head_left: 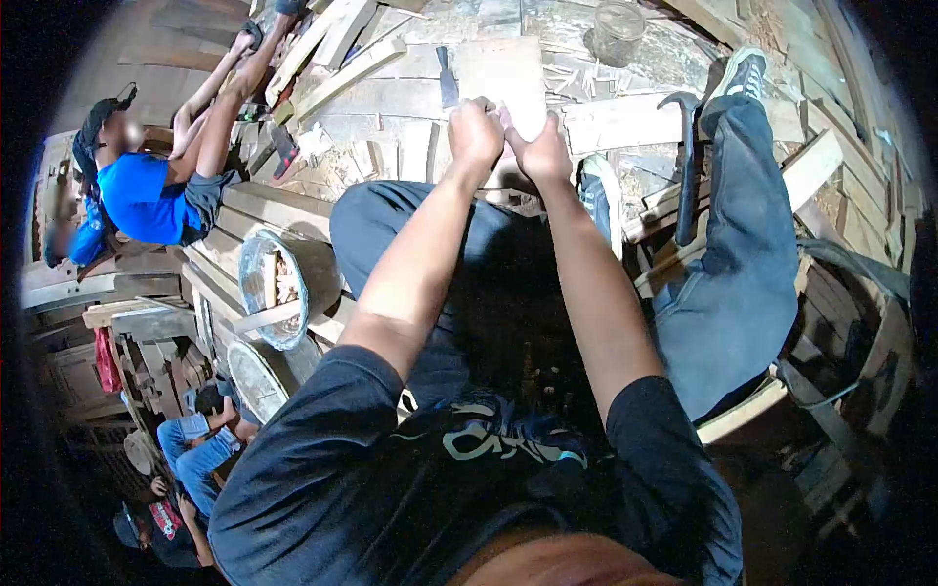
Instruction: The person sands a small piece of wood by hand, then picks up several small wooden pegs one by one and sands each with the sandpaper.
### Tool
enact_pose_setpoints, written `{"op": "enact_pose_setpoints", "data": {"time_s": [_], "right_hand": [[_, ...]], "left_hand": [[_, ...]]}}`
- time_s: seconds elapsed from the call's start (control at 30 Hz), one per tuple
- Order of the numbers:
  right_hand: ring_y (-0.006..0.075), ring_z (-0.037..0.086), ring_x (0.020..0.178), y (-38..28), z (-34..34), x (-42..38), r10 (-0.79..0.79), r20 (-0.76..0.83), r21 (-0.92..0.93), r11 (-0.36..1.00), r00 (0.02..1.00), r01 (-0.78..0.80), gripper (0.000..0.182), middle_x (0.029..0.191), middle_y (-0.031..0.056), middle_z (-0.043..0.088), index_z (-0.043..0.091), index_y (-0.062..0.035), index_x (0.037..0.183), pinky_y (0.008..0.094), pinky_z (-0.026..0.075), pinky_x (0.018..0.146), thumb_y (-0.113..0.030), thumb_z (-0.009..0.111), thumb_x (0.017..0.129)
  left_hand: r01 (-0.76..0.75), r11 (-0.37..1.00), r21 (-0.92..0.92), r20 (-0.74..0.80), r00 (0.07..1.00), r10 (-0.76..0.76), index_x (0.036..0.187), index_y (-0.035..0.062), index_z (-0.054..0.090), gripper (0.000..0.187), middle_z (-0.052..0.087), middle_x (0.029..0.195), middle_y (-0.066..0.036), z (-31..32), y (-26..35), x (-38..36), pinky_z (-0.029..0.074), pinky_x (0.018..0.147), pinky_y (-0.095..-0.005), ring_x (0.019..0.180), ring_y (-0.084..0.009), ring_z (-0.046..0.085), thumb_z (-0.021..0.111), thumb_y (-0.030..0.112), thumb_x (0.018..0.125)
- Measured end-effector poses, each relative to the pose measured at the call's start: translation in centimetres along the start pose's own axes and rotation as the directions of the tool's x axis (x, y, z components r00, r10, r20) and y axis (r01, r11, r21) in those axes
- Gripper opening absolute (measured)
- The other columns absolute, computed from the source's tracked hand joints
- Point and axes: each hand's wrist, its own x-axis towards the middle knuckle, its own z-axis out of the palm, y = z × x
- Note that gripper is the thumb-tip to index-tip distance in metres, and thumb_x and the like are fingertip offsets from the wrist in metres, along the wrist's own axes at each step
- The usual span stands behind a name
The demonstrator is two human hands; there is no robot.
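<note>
Flat-bladed tool point(448, 78) lay left of board point(500, 73). Left hand point(476, 135) curled at board's near end, right hand point(543, 156) bent beside it; what either pinched, could not tell. Judged step: steadying board; next move called for firm grip.

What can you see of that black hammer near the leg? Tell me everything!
The hammer is dark all over, with a long, straight handle and a curved head whose thin tip points left in the picture. The head looks like metal; the handle's material is hard to tell. It is at rest, head away from the person, beside the right trouser leg, among pieces of wood. Neither the left hand nor the right hand touches it. Whether it touches the trousers is unclear.
</note>
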Motion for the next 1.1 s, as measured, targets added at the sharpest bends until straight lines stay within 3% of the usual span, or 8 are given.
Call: {"op": "enact_pose_setpoints", "data": {"time_s": [0.17, 0.2, 0.23, 0.3, 0.37, 0.43, 0.67, 1.1], "right_hand": [[0.0453, 0.052, 0.116, -1.2, -0.7, -0.8, -0.238, -0.397, -0.181, 0.967, 0.887, 0.179, 0.080, 0.120, 0.0283, 0.056, 0.031, -0.0098, 0.149, 0.0524, 0.040, 0.103, -0.041, 0.070, 0.085], [0.0423, 0.055, 0.115, -3.7, -3.3, -1.6, -0.463, -0.357, -0.124, 0.884, 0.811, 0.451, 0.070, 0.122, 0.0262, 0.056, 0.039, -0.0068, 0.144, 0.0486, 0.045, 0.097, -0.032, 0.068, 0.086], [0.0321, 0.059, 0.107, -6.7, -5.3, -3.4, -0.599, -0.099, 0.285, 0.748, 0.794, 0.600, 0.059, 0.119, 0.0210, 0.060, 0.044, -0.0052, 0.142, 0.0424, 0.048, 0.094, -0.016, 0.061, 0.087], [0.0209, 0.061, 0.093, -13.1, -7.9, -9.1, -0.869, 0.237, 0.669, 0.470, 0.434, 0.576, 0.051, 0.119, 0.0176, 0.065, 0.052, -0.0029, 0.138, 0.0337, 0.049, 0.083, -0.007, 0.057, 0.087], [0.0097, 0.062, 0.078, -17.9, -9.1, -15.1, -0.980, 0.196, 0.825, 0.153, -0.023, 0.544, 0.047, 0.120, 0.0142, 0.069, 0.060, -0.0005, 0.133, 0.0249, 0.051, 0.072, 0.002, 0.053, 0.087], [0.0245, 0.069, 0.105, -19.8, -8.1, -17.5, -0.972, 0.050, 0.868, -0.072, -0.231, 0.491, 0.041, 0.125, 0.0205, 0.065, 0.060, 0.0009, 0.130, 0.0354, 0.055, 0.095, -0.001, 0.053, 0.089], [0.0312, 0.065, 0.113, -17.9, -7.3, -16.2, -0.960, 0.267, 0.863, 0.196, -0.090, 0.465, 0.040, 0.128, 0.0247, 0.062, 0.058, 0.0032, 0.130, 0.0407, 0.050, 0.102, -0.005, 0.057, 0.091], [0.0319, 0.069, 0.080, -15.8, -8.3, -12.8, -0.975, -0.093, 0.703, 0.078, 0.200, 0.706, 0.013, 0.088, 0.0166, 0.071, 0.070, 0.0003, 0.093, 0.0359, 0.054, 0.073, -0.009, 0.067, 0.085]], "left_hand": [[-0.071, 0.997, 0.031, -0.022, 0.997, 0.072, 0.094, 0.0007, 0.073, 0.018, 0.068, 0.089, -0.027, 0.5, -1.6, 0.3, 0.052, 0.081, -0.0470, 0.089, -0.0429, 0.066, 0.066, 0.013, 0.083], [-0.058, 0.998, 0.013, -0.016, 0.998, 0.058, 0.093, 0.0010, 0.073, 0.017, 0.068, 0.089, -0.026, 0.8, -1.9, 0.3, 0.052, 0.082, -0.0471, 0.090, -0.0428, 0.066, 0.066, 0.013, 0.083], [-0.066, 0.998, -0.002, -0.037, 0.997, 0.066, 0.089, 0.0009, 0.073, 0.016, 0.067, 0.089, -0.027, 1.2, -2.1, 0.5, 0.052, 0.081, -0.0471, 0.089, -0.0430, 0.066, 0.067, 0.013, 0.082], [-0.040, 0.998, 0.052, -0.049, 0.998, 0.043, 0.090, 0.0003, 0.072, 0.016, 0.066, 0.089, -0.027, 1.5, -1.9, 0.3, 0.052, 0.080, -0.0477, 0.088, -0.0434, 0.065, 0.068, 0.014, 0.082], [-0.065, 0.998, -0.004, -0.034, 0.997, 0.065, 0.089, 0.0002, 0.071, 0.015, 0.065, 0.088, -0.027, 0.8, -1.5, -0.3, 0.051, 0.078, -0.0479, 0.087, -0.0434, 0.065, 0.068, 0.013, 0.081], [-0.097, 0.995, -0.032, -0.008, 0.995, 0.097, 0.089, -0.0008, 0.071, 0.015, 0.065, 0.087, -0.027, 0.4, -1.4, 0.0, 0.051, 0.078, -0.0489, 0.086, -0.0438, 0.065, 0.065, 0.010, 0.080], [-0.124, 0.992, -0.005, -0.068, 0.990, 0.124, 0.087, -0.0012, 0.071, 0.014, 0.066, 0.085, -0.028, 1.5, -2.3, 0.1, 0.052, 0.077, -0.0494, 0.084, -0.0445, 0.065, 0.064, 0.009, 0.080], [-0.034, 0.997, 0.075, 0.034, 0.999, 0.032, 0.094, 0.0010, 0.073, 0.021, 0.066, 0.092, -0.029, -0.2, -0.6, -0.2, 0.053, 0.081, -0.0462, 0.089, -0.0444, 0.066, 0.069, 0.018, 0.082]]}}
